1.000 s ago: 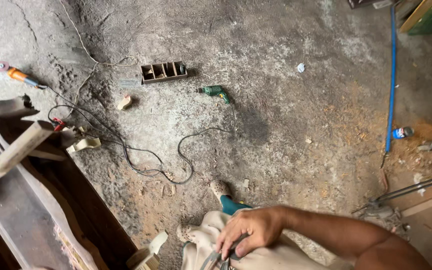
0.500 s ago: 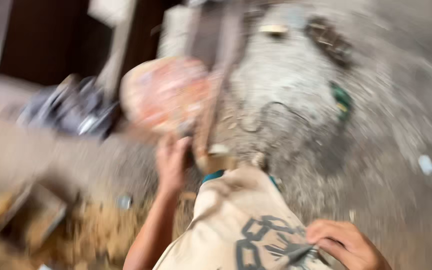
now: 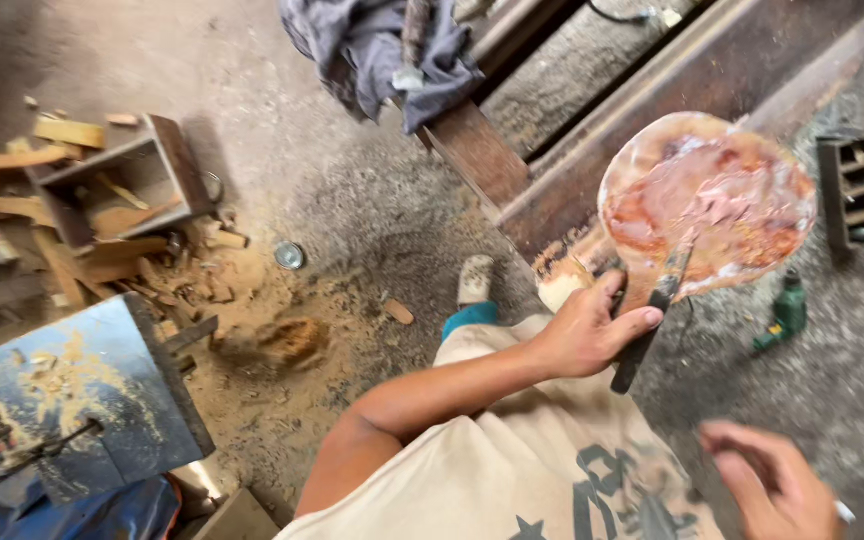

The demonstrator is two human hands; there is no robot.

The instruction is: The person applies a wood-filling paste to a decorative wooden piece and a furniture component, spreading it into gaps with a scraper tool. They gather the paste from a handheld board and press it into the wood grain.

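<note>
Concrete floor runs under everything, gritty and dusted with sawdust. At the centre of my work is a round board (image 3: 709, 205) smeared with reddish-pink putty, tilted up in front of a long rusty steel beam (image 3: 672, 110). My left hand (image 3: 592, 330) is closed around the board's handle end and, with the same fingers, around a dark-handled putty knife (image 3: 652, 315) whose blade lies across the lower part of the paste. My right hand (image 3: 767, 490) hovers low by my knee, fingers loosely curled; something small and pale shows at its edge, but motion blur keeps me from telling whether I grip it. To do this well, I judge that I should keep the board level enough that the putty does not slide, and free the knife into the right hand before working the paste, since one hand holding both leaves little control. Just right of the board a green power drill (image 3: 785, 310) lies on the floor, and beyond it stands a small dark slotted rack (image 3: 855, 190). My beige trousers (image 3: 552, 470) and pale shoe (image 3: 475, 280) fill the lower middle. Further left are a small round tin lid (image 3: 290, 255), a sawdust heap (image 3: 282, 340), an open wooden box (image 3: 127, 185) among offcuts, and a blue metal plate (image 3: 87, 395). A grey cloth (image 3: 372, 45) drapes the beam's far end.
</note>
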